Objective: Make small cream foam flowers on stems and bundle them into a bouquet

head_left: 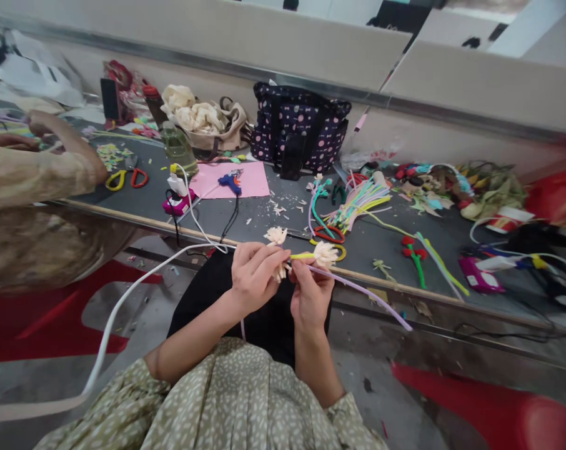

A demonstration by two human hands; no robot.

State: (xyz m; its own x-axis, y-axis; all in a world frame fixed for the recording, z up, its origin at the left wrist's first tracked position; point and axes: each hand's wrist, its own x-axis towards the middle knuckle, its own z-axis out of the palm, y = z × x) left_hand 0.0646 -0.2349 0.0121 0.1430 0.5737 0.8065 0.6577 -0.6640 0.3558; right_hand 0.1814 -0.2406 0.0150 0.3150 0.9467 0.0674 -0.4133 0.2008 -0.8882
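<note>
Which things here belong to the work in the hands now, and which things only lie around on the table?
In hand:
- left hand and right hand, both closed on the stems
- cream paper flowers
- purple pipe cleaner

Lying about:
- blue glue gun on pink sheet
- dotted bag
- pile of coloured pipe cleaners
- red scissors

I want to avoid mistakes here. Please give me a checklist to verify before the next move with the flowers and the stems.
1. Left hand grips the cream flowers: ok.
2. Right hand pinches the purple stem by the second flower: ok.
3. Purple stem hangs free past the table edge, touching nothing: ok.
4. Glue gun lies on the pink sheet, away from the hands: ok.
5. Glue gun hot or cold: cannot tell.
6. White cable runs near the left arm; may snag: not ok.
</note>
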